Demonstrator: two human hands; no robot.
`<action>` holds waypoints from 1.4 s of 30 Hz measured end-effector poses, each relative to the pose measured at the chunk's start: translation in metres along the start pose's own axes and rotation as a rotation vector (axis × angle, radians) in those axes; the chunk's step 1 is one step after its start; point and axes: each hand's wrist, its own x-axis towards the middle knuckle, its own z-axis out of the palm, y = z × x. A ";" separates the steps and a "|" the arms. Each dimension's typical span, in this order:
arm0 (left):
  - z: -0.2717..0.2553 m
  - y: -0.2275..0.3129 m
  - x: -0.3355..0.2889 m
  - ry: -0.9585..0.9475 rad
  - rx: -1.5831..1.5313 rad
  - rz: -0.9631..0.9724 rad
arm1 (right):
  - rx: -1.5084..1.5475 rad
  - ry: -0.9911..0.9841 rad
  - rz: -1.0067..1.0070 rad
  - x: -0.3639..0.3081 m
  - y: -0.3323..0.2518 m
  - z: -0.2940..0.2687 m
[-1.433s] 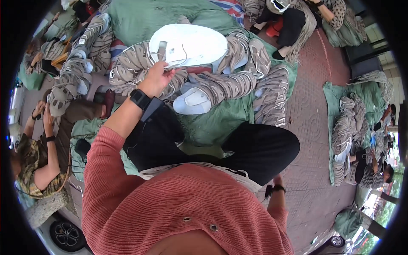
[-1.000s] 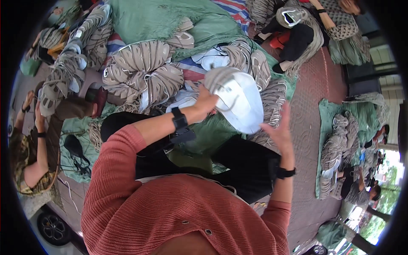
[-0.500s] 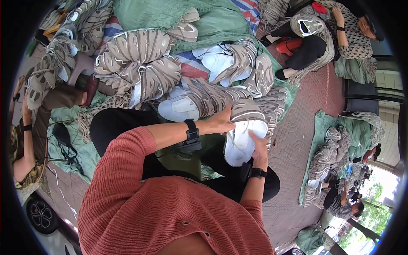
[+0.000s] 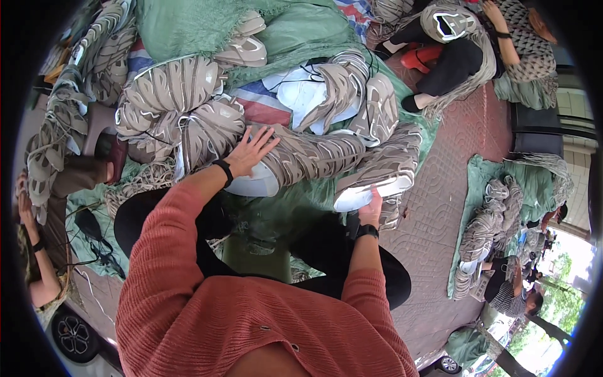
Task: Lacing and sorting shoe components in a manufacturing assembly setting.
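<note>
With its fingers spread, my left hand (image 4: 252,152) rests on the left end of a long row of nested grey-brown shoe uppers (image 4: 317,154), beside a white lining piece (image 4: 256,182). My right hand (image 4: 371,210) grips a grey-brown shoe upper (image 4: 380,164) by its white edge. That upper is tilted on its side at the row's right end, and whether it touches the stack behind it I cannot tell. Another upper (image 4: 380,110) lies just beyond it.
Bundled uppers (image 4: 173,85) lie at the back left on green sheeting (image 4: 179,28). A seated person (image 4: 449,69) works at the back right, another person's arm (image 4: 41,257) shows at the far left. Brick paving (image 4: 433,232) runs along the right.
My left hand has let go of the upper and moved left onto the row, opening out. My right hand has carried the upper down against the row's right end and turned it sideways.
</note>
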 end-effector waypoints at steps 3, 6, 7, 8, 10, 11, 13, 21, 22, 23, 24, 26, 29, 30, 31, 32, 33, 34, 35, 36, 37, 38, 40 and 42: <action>0.009 -0.001 0.023 0.227 0.033 -0.126 | -0.018 -0.096 0.000 0.023 -0.008 0.012; 0.020 -0.015 0.053 0.163 -0.122 -0.079 | -0.075 -0.152 0.064 0.038 -0.008 0.031; 0.023 -0.019 0.061 0.066 -0.211 -0.025 | -0.076 -0.157 0.071 0.040 -0.006 0.038; 0.026 -0.024 0.065 0.030 -0.204 -0.031 | -0.107 -0.173 0.106 0.042 -0.003 0.046; 0.013 -0.020 0.078 -0.047 -0.264 -0.023 | -0.159 -0.160 0.121 0.051 -0.005 0.040; 0.006 -0.019 0.081 -0.126 -0.323 -0.025 | -0.155 -0.158 0.117 0.054 -0.003 0.037; 0.014 -0.011 0.076 -0.035 -0.215 -0.007 | -0.250 -0.140 0.019 0.067 0.006 0.025; 0.023 0.046 0.012 0.403 -0.174 0.022 | -0.141 -0.076 0.092 0.048 0.028 0.010; 0.019 0.050 0.002 0.433 -0.200 -0.002 | -0.117 -0.079 0.097 0.044 0.031 0.012; 0.015 0.051 -0.007 0.438 -0.190 0.010 | -0.091 -0.080 0.101 0.041 0.034 0.014; 0.010 0.052 -0.015 0.484 -0.190 -0.027 | -0.059 -0.141 0.072 0.043 0.039 0.011; 0.000 0.057 -0.041 0.494 -0.229 -0.143 | -0.068 -0.095 0.096 0.019 0.049 0.038; -0.012 0.066 -0.067 0.520 -0.258 -0.251 | 0.045 -0.108 0.099 0.011 0.052 0.058; -0.020 0.072 -0.071 0.573 -0.242 -0.267 | 0.081 -0.175 0.036 0.017 0.056 0.056; -0.022 0.074 -0.077 0.565 -0.227 -0.239 | 0.111 -0.256 0.097 0.008 0.052 0.066; -0.023 0.076 -0.080 0.592 -0.235 -0.257 | 0.194 -0.269 0.116 0.016 0.059 0.066; -0.028 0.077 -0.078 0.628 -0.248 -0.259 | 0.281 -0.282 0.117 0.026 0.063 0.060; -0.027 0.078 -0.081 0.602 -0.235 -0.287 | 0.214 -0.233 0.109 0.019 0.068 0.069; -0.021 0.077 -0.084 0.589 -0.220 -0.268 | 0.147 -0.183 0.102 0.012 0.071 0.076; -0.013 0.073 -0.086 0.527 -0.227 -0.295 | 0.068 -0.216 0.070 0.007 0.070 0.078; -0.005 0.068 -0.087 0.466 -0.235 -0.327 | 0.087 -0.214 0.065 0.003 0.067 0.077; 0.004 0.064 -0.089 0.391 -0.227 -0.338 | 0.149 -0.250 0.086 -0.001 0.063 0.074; 0.006 0.062 -0.085 0.332 -0.174 -0.282 | 0.251 -0.278 0.045 0.000 0.061 0.055; 0.012 0.061 -0.081 0.260 -0.101 -0.214 | 0.243 -0.246 0.054 0.002 0.060 0.036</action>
